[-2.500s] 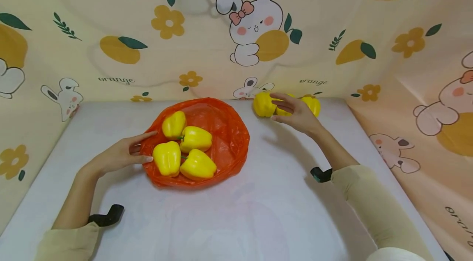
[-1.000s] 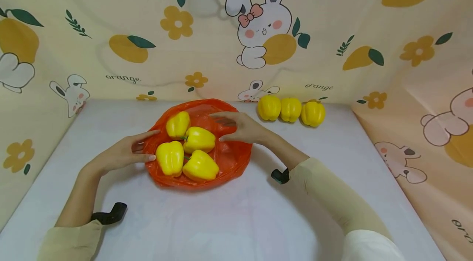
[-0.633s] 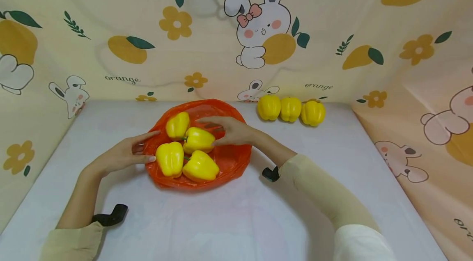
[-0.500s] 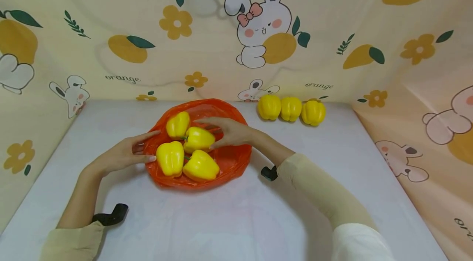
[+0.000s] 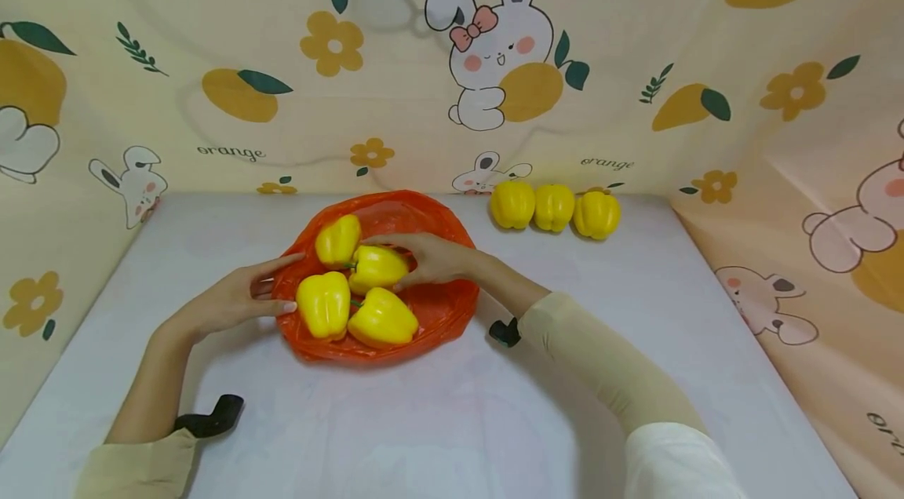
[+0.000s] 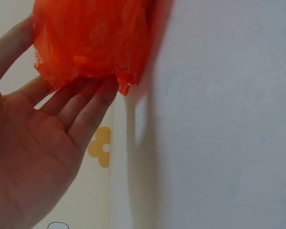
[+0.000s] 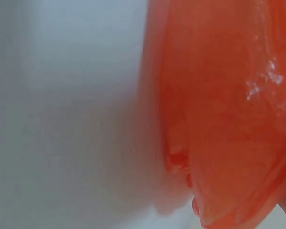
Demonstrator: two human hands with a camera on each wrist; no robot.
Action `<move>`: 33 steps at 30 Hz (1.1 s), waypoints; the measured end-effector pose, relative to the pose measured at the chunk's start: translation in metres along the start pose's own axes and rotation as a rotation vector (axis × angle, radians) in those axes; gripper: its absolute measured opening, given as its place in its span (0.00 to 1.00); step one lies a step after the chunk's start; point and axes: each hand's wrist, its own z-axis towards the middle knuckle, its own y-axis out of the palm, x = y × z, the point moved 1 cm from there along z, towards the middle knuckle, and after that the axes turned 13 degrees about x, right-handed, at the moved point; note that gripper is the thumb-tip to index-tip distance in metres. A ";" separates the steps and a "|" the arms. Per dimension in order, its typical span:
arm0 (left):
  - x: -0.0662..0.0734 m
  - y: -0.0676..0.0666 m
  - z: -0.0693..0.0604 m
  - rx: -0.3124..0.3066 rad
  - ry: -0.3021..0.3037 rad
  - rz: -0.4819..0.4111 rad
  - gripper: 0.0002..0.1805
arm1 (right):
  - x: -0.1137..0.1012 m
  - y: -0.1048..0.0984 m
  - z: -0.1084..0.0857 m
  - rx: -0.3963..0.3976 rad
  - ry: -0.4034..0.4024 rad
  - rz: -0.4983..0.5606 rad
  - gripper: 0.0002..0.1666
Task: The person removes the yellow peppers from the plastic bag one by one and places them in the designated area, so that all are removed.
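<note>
An orange-red plastic bag (image 5: 441,311) stands wide-mouthed on the table, holding several yellow bell peppers, among them one at the front left (image 5: 323,306) and one at the front right (image 5: 384,318). My right hand (image 5: 434,260) reaches in over the bag's right side. Its fingers and thumb lie round the middle yellow bell pepper (image 5: 374,270). At the left rim, my left hand (image 5: 226,299) touches the bag with fingers extended and thumb apart; the left wrist view has the fingers against the bag's outside (image 6: 90,43). The bag's wall (image 7: 229,119) hides the right hand's fingers in the right wrist view.
Three more yellow bell peppers form a row at the back right: left (image 5: 512,205), middle (image 5: 554,207) and right (image 5: 596,215). They sit near a printed cloth backdrop (image 5: 395,114). White table surface (image 5: 395,436) extends in front of the bag.
My right hand has moved from the row of peppers at the back right, leftward into the bag, and has closed round the middle pepper. The left hand has stayed at the rim.
</note>
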 end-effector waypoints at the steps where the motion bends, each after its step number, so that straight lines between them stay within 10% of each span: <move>1: 0.000 0.001 0.000 -0.002 -0.003 -0.002 0.42 | -0.001 0.000 0.000 0.006 0.005 -0.001 0.46; 33: 0.003 0.000 0.002 -0.019 -0.005 0.002 0.47 | -0.011 -0.045 -0.044 0.295 0.142 0.070 0.48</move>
